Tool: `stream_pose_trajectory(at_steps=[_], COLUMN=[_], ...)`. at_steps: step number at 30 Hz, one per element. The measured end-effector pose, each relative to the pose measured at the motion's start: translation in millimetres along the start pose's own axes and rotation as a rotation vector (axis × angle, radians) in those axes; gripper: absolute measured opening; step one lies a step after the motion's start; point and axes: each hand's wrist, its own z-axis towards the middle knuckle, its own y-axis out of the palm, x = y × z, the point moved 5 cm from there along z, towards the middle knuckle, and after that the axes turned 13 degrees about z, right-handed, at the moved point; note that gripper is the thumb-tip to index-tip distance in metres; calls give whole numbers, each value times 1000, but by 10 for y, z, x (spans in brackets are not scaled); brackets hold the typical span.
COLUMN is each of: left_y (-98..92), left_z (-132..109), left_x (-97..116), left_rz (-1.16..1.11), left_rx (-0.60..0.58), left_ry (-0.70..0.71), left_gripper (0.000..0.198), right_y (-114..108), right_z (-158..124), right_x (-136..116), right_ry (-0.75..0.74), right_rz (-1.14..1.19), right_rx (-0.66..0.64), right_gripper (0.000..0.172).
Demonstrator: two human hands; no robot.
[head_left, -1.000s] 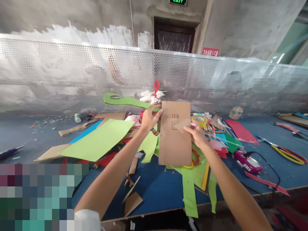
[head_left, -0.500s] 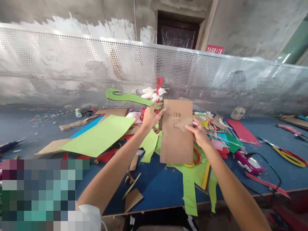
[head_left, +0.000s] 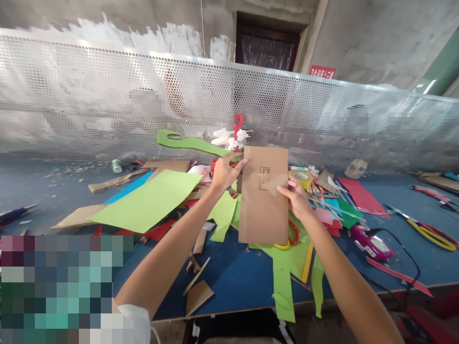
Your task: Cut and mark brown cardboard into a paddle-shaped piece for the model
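Observation:
Upright above the table's middle is a brown cardboard piece (head_left: 263,205) with a small printed black frame on its face. My left hand (head_left: 226,171) is closed on its upper left edge, thumb toward the front. From behind those fingers a green hook-shaped strip (head_left: 193,144) reaches out to the left; whether it is joined to the cardboard is hidden. My right hand (head_left: 296,196) grips the right edge, with the thumb on the face. Scissors (head_left: 294,232) with red and yellow handles show partly behind the cardboard's lower right corner.
Light green sheet (head_left: 147,200) lies left. Green paper strips (head_left: 283,282) hang over the front edge. To the right are yellow tape (head_left: 300,178), a purple device (head_left: 373,242) with a cord and another pair of scissors (head_left: 430,234). A perforated metal panel (head_left: 201,95) stands behind.
Both hands keep the same hold on the cardboard. Only a very slight shift of the view shows.

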Motion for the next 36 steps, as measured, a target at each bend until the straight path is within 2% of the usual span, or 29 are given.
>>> stream_pose_trajectory(at_steps=[15, 36], left_y=[-32, 7], left_z=[0, 1], left_x=[47, 4], left_rz=[-39, -26], left_rx=[3, -4], left_ry=[-21, -23], left_gripper=[31, 31], right_y=[-34, -46], right_z=[26, 35], right_x=[31, 5], right_ry=[-5, -6], right_rz=[1, -22], right_rx=[42, 8], right_gripper=[43, 48])
